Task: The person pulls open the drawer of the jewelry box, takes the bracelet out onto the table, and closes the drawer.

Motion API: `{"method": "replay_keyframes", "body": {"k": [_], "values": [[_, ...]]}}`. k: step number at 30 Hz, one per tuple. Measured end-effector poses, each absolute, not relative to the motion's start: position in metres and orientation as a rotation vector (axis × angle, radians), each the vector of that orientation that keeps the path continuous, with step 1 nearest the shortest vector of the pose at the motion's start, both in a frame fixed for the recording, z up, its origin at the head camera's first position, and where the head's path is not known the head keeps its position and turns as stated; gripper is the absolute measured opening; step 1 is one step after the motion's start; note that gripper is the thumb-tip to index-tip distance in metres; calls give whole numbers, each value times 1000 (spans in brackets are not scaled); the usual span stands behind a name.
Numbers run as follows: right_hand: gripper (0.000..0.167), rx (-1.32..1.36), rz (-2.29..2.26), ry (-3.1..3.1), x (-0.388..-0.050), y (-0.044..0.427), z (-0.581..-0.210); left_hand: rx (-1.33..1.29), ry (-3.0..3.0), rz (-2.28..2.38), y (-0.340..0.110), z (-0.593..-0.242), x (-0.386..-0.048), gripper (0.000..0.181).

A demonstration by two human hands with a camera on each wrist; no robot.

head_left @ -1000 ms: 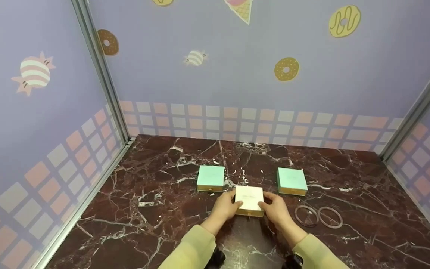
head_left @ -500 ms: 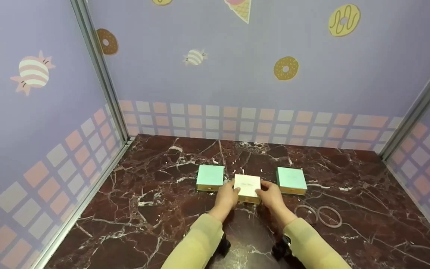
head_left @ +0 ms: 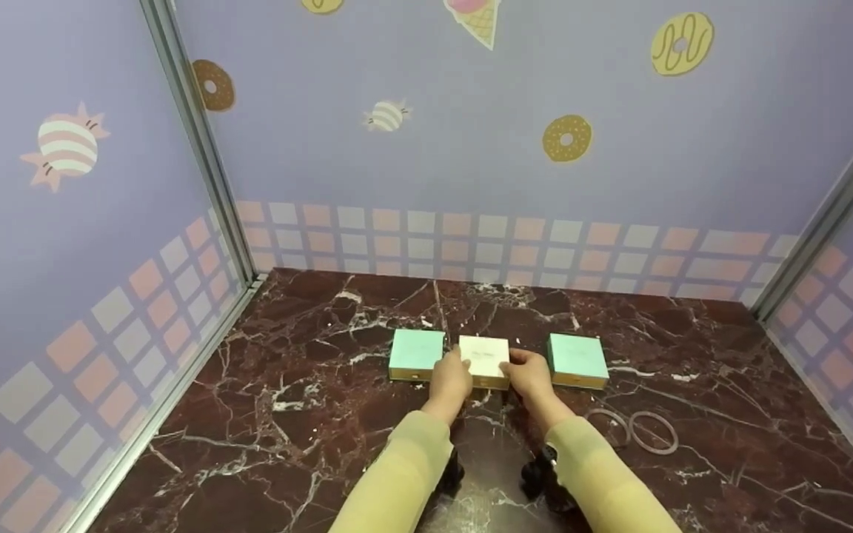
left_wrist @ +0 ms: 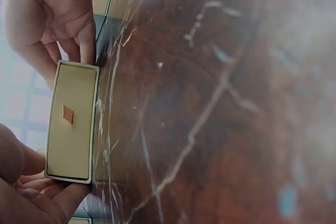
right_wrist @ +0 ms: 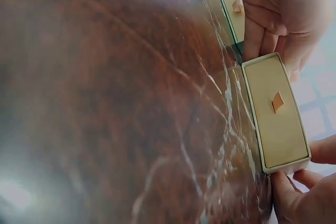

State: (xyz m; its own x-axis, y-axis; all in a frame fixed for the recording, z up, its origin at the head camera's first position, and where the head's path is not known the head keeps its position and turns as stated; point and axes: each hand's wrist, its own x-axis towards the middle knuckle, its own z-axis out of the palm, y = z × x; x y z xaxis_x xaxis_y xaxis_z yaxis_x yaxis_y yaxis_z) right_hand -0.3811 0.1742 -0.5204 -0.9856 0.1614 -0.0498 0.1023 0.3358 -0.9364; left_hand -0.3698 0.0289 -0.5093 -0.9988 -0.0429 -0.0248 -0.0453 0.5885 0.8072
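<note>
A cream square box (head_left: 484, 357) stands between two mint green boxes on the dark marbled table. The left hand (head_left: 450, 379) grips its left side and the right hand (head_left: 530, 372) its right side, thumbs at the near corners. In the left wrist view the box's yellow front (left_wrist: 72, 124) shows a small orange tab, with fingers at both ends. The right wrist view shows the same front (right_wrist: 277, 114) close to the tabletop, held from both ends.
One mint box (head_left: 417, 351) is close beside the left hand; another mint box (head_left: 577, 357) is right of the right hand. Two rings, one pale (head_left: 654, 433), lie at the right on the marbled table (head_left: 286, 459). Patterned walls stand behind and at both sides.
Both hands have moved the cream box away from the body and slightly left, from nearer the front to roughly level with the mint boxes. The mint boxes and rings have stayed in place.
</note>
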Motion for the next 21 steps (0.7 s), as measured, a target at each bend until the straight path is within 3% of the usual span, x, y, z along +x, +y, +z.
{"method": "replay_keyframes", "body": {"k": [21], "values": [[44,-295,1765,-2503,-385,168,-522,-155,2918,1288,37,-508,-376,52]]}}
